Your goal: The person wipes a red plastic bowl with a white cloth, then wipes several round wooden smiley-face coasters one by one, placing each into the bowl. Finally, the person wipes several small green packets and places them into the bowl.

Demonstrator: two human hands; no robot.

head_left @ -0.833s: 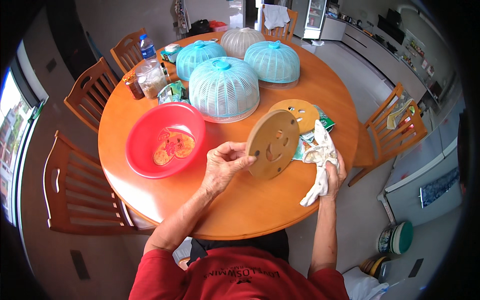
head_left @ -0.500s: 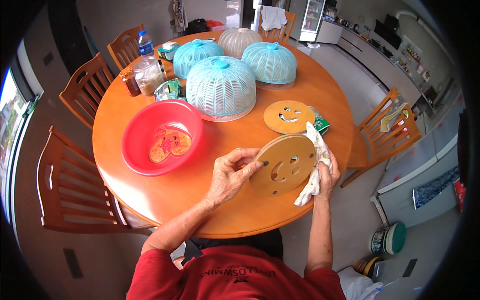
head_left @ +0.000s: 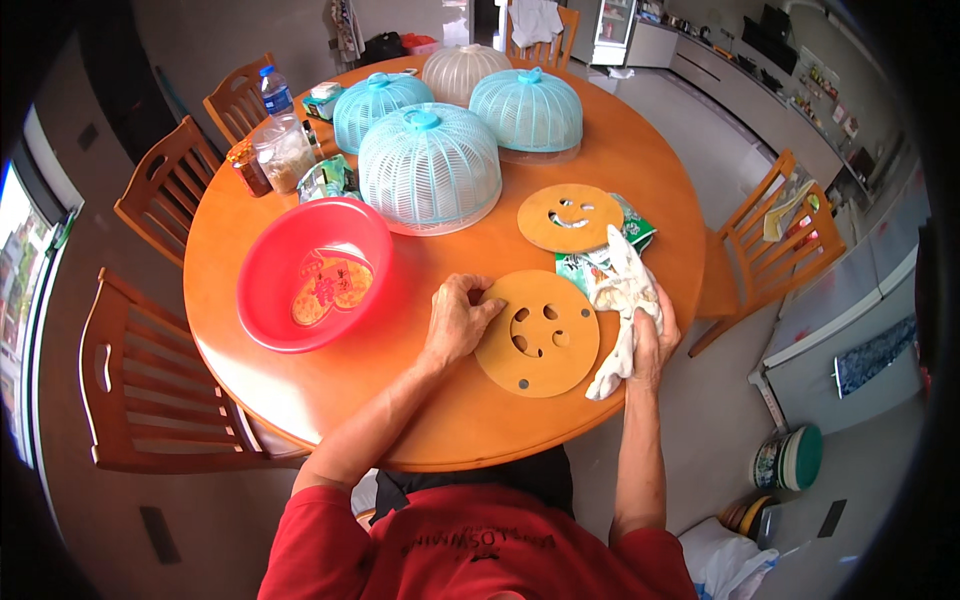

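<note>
A round wooden trivet (head_left: pixel 540 327) with a cut-out smiling face and small dark round pads is near the table's front edge, its padded face up. My left hand (head_left: pixel 460 322) pinches its left rim between thumb and fingers. In my right hand (head_left: pixel 652 345) is a crumpled white cloth (head_left: pixel 622 292), just right of the trivet. Whether the trivet lies fully on the tabletop I cannot tell. Beyond it, a second smiling-face trivet (head_left: pixel 547 236) rests partly over green-and-white packets (head_left: pixel 637 238).
On the round wooden table (head_left: pixel 420 400) a red plastic basin (head_left: pixel 262 262) stands to the left. Blue mesh food covers (head_left: pixel 430 170) and a pale one (head_left: pixel 463 72) fill the far side. Jars (head_left: pixel 285 160) and a water bottle (head_left: pixel 275 92) stand far left. Wooden chairs (head_left: pixel 160 390) surround the table.
The trivet has turned and come down from a raised tilt to lie flatter. The cloth has come away from its right edge, still in my right hand. The view has shifted slightly.
</note>
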